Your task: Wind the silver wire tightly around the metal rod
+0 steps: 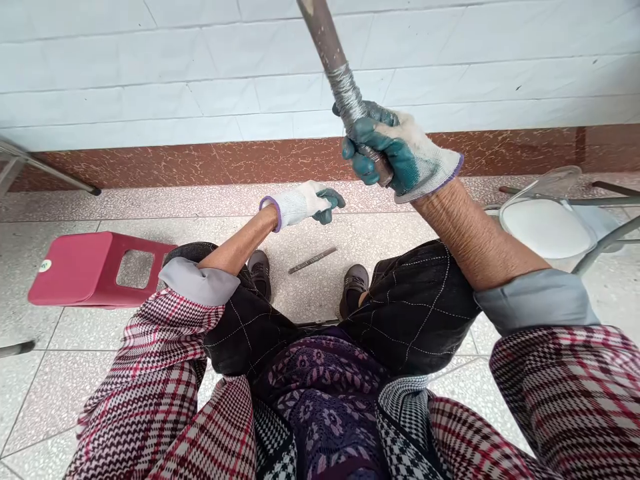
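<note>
My right hand, in a white glove with a green coated palm, is closed around a brown wooden stick. Silver wire is wound tightly about the stick near my grip. The stick slants up and leaves the top of the view, so its far end is hidden. My left hand, gloved the same way, hovers above the floor between my knees. Its fingers are loosely bent and apart, with nothing visible in them. Below it, a thin grey-brown flat bar lies on the floor between my shoes.
A red plastic stool lies on its side at the left. Metal legs stand farther left. At the right is a chair-like metal frame beside a white round-ended item. A tiled wall with a brown base strip rises ahead.
</note>
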`<state>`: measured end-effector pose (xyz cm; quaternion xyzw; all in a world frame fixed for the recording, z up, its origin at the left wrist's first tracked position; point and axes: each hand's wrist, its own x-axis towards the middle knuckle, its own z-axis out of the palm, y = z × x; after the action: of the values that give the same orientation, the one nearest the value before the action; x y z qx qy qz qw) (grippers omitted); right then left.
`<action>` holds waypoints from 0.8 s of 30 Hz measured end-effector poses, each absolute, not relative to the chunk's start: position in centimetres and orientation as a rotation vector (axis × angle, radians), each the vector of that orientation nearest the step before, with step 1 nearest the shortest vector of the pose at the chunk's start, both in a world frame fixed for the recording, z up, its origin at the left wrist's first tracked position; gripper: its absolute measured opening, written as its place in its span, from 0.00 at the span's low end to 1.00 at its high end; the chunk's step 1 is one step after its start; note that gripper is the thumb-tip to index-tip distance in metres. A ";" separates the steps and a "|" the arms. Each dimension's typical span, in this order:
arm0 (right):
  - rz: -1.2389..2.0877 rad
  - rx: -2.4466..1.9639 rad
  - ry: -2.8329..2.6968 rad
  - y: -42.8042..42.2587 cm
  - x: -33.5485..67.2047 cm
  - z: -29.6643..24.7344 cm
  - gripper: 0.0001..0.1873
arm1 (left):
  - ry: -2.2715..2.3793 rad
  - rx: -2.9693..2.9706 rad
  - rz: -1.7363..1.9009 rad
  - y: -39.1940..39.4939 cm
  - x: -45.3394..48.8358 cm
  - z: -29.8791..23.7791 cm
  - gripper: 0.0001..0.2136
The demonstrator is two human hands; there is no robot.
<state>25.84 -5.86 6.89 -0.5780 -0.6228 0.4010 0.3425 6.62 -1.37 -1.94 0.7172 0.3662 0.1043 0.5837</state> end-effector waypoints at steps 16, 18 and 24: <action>0.518 -2.410 -2.487 -3.6 31.5 1.7 0.14 | 1.092 1.740 0.421 0.0 4.4 1.3 0.10; 0.947 -2.233 -2.513 -4.5 31.0 1.4 0.13 | 1.121 1.739 0.469 0.7 4.2 1.7 0.12; 1.660 -1.407 -2.067 -6.7 29.7 5.3 0.21 | 1.162 1.621 0.571 3.1 3.4 1.3 0.14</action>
<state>29.73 -6.72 5.32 -0.4675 -0.6870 0.5518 0.0701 3.43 3.10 1.25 0.6728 0.4824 0.2368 0.5085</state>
